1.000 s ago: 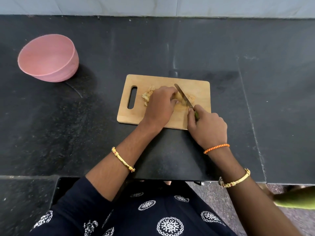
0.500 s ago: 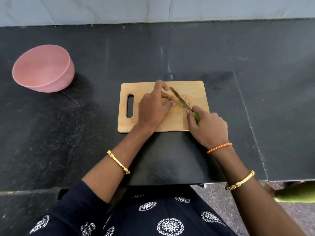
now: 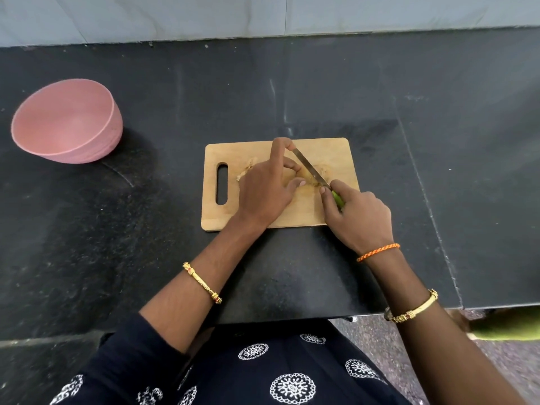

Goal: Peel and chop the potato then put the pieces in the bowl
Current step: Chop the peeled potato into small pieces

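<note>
Potato pieces (image 3: 320, 173), pale yellow and mostly hidden, are seen on the rectangular wooden cutting board (image 3: 336, 150) at the middle of the dark stone surface (image 3: 175, 258). Far to the left, well apart from the board, a round pink bowl (image 3: 67, 121) is seen to hold nothing. The left hand (image 3: 264, 190) is arched over the potato, fingertips pressed down on it. Just to its right, the steel blade of a green-handled knife (image 3: 311, 169) is laid diagonally across the potato, the handle being gripped in the right hand (image 3: 358, 219). Chopping is judged to be under way.
</note>
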